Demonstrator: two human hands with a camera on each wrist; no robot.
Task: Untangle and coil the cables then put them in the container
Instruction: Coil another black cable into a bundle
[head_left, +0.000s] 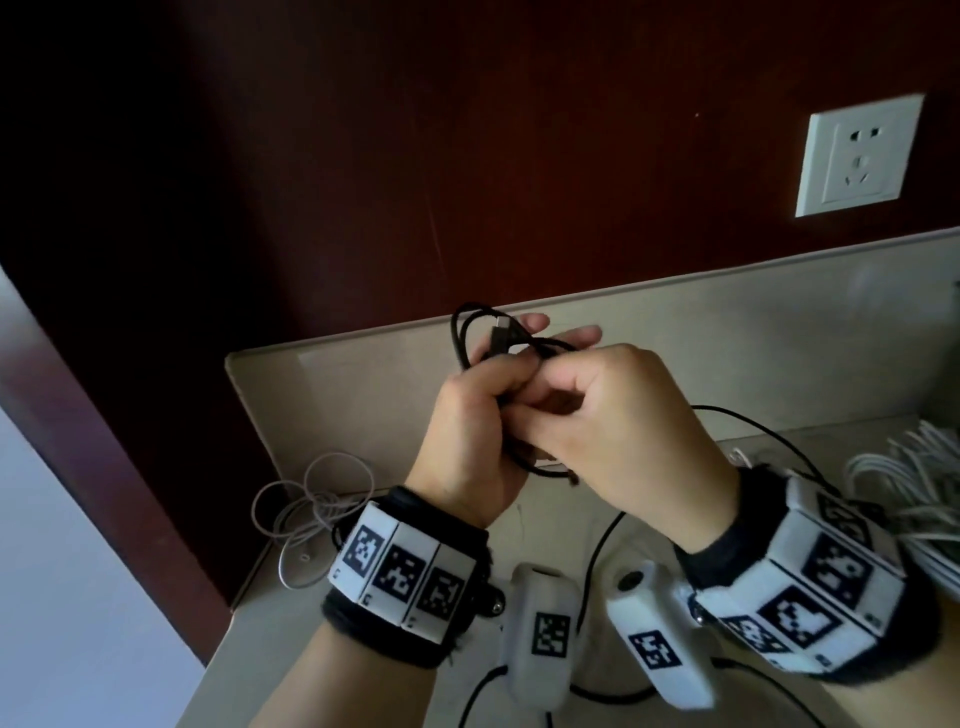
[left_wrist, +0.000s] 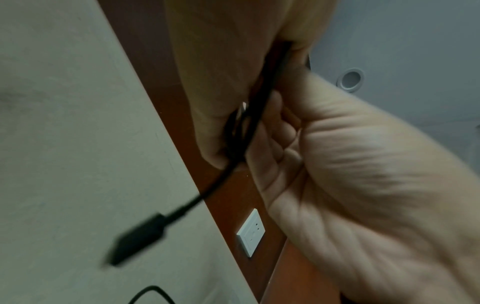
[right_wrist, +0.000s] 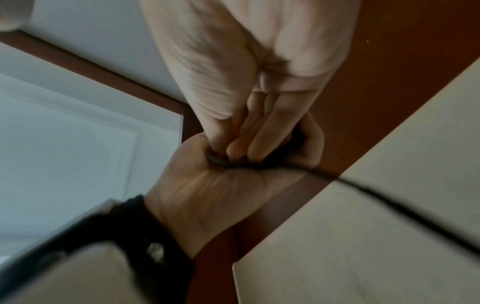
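A black cable (head_left: 462, 332) is partly gathered into loops, held above the beige table (head_left: 779, 338). My left hand (head_left: 483, 395) grips the bundle of loops in its fist, and a black plug (head_left: 501, 336) sticks up past the fingers. My right hand (head_left: 571, 384) pinches the same cable right beside the left. In the left wrist view the cable (left_wrist: 259, 107) runs between both hands and a blurred plug (left_wrist: 137, 240) hangs below. In the right wrist view the cable (right_wrist: 221, 162) lies in the left palm (right_wrist: 221, 191), with a strand trailing off to the right.
A thin white cable (head_left: 311, 499) lies looped on the table at the left. A thick bundle of white cable (head_left: 914, 483) sits at the right edge. A loose black strand (head_left: 597, 561) runs over the table below my hands. A white socket (head_left: 857, 156) is on the dark red wall.
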